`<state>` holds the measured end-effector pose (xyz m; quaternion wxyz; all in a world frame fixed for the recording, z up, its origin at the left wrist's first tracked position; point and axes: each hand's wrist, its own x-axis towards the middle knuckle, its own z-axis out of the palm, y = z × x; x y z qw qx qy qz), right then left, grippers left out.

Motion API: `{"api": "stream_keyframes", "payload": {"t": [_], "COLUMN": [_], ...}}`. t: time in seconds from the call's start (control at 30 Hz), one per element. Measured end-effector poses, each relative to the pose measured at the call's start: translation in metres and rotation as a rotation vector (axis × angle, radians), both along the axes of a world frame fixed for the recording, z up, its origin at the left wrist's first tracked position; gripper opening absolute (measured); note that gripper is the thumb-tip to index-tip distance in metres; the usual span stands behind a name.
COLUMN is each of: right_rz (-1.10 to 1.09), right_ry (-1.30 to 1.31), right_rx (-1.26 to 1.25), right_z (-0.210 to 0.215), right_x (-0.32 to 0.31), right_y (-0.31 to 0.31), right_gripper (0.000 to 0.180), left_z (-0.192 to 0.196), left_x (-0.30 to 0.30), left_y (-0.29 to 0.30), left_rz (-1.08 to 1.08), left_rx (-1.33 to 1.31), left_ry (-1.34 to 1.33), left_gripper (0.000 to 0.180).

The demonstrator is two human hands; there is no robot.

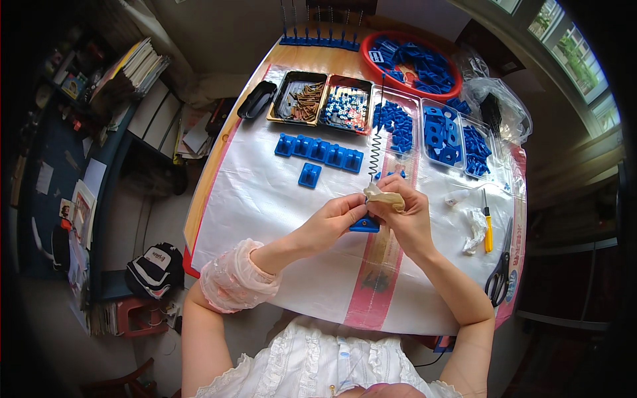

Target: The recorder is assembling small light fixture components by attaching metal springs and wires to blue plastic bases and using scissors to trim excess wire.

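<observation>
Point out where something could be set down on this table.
Bare sheet lies left of the lone blue bracket, and between the sleeve cuff and the pink strip. Crowded: the far side, with trays and red basin.

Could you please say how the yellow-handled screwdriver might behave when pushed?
The screwdriver might roll, since its handle looks rounded, and perhaps slide on the shiny sheet. Its thicker handle and thin shaft suggest a handle-heavy balance.
</observation>
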<state>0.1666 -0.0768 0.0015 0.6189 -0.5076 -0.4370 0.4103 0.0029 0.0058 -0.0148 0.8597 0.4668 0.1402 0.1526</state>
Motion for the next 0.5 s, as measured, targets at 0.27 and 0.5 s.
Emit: {"api": "stream_keyframes", "payload": {"t": [0.27, 0.5], "right_rz": [0.031, 0.105], "right_ry": [0.182, 0.388], "right_rx": [-0.072, -0.147], "right_z": [0.001, 0.002], "right_x": [0.000, 0.003], "right_y": [-0.002, -0.002], "right_gripper": [0.007, 0.008], "left_z": [-0.004, -0.013], "left_x": [-0.002, 0.001], "left_y": [0.001, 0.005], "left_rz": [-0.017, -0.139], "left_rx": [0.284, -0.071], "left_ry": [0.049, -0.085], "left_gripper": [0.023, 0.022]}}
